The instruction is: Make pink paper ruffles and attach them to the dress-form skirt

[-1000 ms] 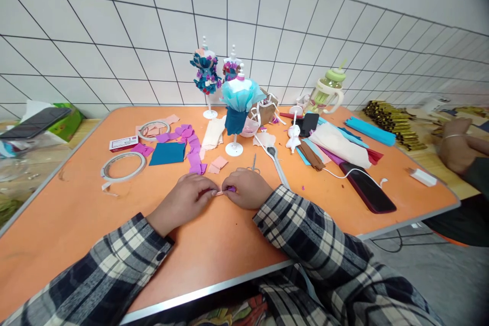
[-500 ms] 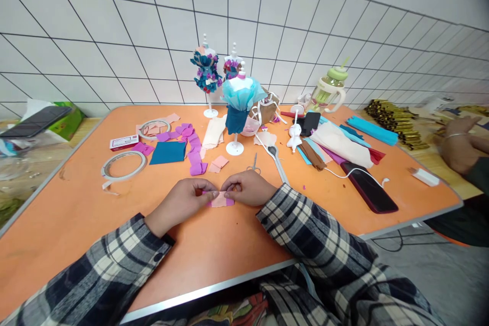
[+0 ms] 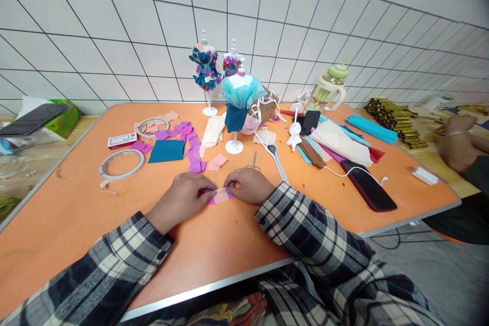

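A small pink fabric piece (image 3: 219, 196) with a purple edge lies stretched between my two hands on the orange table (image 3: 76, 214). My left hand (image 3: 183, 198) pinches its left end, fingers closed. My right hand (image 3: 248, 185) pinches its right end, fingers closed as well. Both wrists rest on the table near its front edge. Just beyond my right hand lie small scissors (image 3: 253, 163).
Behind stand small mannequin stands, one in a blue dress (image 3: 237, 102), amid purple and pink scraps (image 3: 193, 153), a teal sheet (image 3: 167, 151) and tape rings (image 3: 121, 163). A dark phone (image 3: 367, 185) on a cable lies right. Another person's hand (image 3: 456, 145) works at the far right.
The pink piece, bunched between my fingertips a second ago, was pulled out flat and is now slightly gathered again. Both hands stayed in nearly the same place.
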Demonstrator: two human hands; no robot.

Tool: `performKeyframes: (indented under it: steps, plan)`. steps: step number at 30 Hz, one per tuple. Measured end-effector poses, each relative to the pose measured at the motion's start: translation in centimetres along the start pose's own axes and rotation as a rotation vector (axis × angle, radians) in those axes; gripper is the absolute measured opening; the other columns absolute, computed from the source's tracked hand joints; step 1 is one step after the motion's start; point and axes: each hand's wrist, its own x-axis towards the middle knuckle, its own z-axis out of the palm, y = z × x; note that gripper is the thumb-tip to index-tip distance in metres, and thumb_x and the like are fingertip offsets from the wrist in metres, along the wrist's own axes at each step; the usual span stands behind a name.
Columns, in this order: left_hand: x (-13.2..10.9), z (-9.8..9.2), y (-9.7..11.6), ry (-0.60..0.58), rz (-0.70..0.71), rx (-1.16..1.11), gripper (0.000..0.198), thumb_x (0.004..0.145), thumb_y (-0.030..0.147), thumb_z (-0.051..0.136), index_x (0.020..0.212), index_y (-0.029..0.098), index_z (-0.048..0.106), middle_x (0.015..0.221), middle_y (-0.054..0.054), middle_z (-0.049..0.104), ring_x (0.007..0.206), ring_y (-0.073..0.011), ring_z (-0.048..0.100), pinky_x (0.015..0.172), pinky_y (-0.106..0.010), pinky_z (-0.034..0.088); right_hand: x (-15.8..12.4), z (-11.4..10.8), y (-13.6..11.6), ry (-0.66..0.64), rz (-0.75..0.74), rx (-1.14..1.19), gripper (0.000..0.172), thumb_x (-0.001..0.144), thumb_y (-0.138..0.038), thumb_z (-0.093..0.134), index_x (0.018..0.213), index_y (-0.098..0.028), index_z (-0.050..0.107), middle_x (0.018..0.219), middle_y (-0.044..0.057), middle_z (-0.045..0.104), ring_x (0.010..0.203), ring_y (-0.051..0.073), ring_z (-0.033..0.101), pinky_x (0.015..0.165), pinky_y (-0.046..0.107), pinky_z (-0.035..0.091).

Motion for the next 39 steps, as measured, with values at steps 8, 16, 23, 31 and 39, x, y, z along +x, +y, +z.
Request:
performKeyframes:
  steps: [8, 16, 23, 31, 39]
  plan:
    - [-0.1, 0.0, 0.9, 0.013, 0.094, 0.188, 0.02, 0.091, 0.019, 0.057, 0.087, 0.025, 0.076, 0.091, -0.002, 0.08, 0.092, -0.0251, 0.07, 0.096, -0.049, 0.038, -0.2, -0.1, -0.5, 0.018, -0.031, -0.163, 0.019, 0.091, -0.017, 0.063, 0.106, -0.021, 0.075, 0.108, 0.006, 0.073, 0.102, 0.021, 0.062, 0.088, 0.032, 0.044]
    - [-0.4, -0.4, 1.1, -0.026, 0.216, 0.325, 0.026, 0.093, 0.01, 0.054, 0.087, 0.023, 0.076, 0.094, -0.007, 0.078, 0.101, -0.0292, 0.065, 0.107, -0.057, 0.031, -0.5, -0.5, -1.4, -0.101, -0.153, -0.313, 0.023, 0.098, -0.016, 0.054, 0.095, -0.018, 0.077, 0.097, 0.01, 0.073, 0.1, 0.024, 0.056, 0.081, 0.035, 0.042]
    - [-0.8, -1.0, 1.2, -0.09, 0.248, 0.299, 0.029, 0.098, 0.018, 0.051, 0.097, 0.024, 0.08, 0.088, -0.008, 0.076, 0.094, -0.0297, 0.065, 0.1, -0.057, 0.036, -0.7, -0.6, -1.9, -0.026, -0.008, -0.282, 0.024, 0.098, -0.027, 0.055, 0.109, -0.017, 0.075, 0.101, 0.01, 0.073, 0.099, 0.025, 0.058, 0.084, 0.036, 0.043]
    - [-0.2, -0.1, 0.3, -0.013, 0.047, 0.031, 0.028, 0.092, 0.035, 0.062, 0.111, 0.019, 0.075, 0.102, -0.01, 0.078, 0.095, -0.0283, 0.069, 0.085, -0.042, 0.048, -0.4, 0.4, -2.0, 0.036, 0.04, -0.137, 0.007, 0.089, -0.02, 0.066, 0.091, -0.016, 0.072, 0.096, 0.008, 0.07, 0.093, 0.021, 0.06, 0.081, 0.032, 0.041]
    - [-0.1, 0.5, -0.1, -0.003, -0.125, -0.307, 0.029, 0.088, 0.045, 0.057, 0.085, 0.02, 0.073, 0.085, -0.005, 0.078, 0.078, -0.022, 0.07, 0.071, -0.032, 0.053, -0.3, -0.1, -1.2, 0.058, 0.038, 0.119, 0.004, 0.087, -0.018, 0.069, 0.09, -0.018, 0.068, 0.084, 0.0, 0.07, 0.077, 0.014, 0.061, 0.068, 0.024, 0.04]
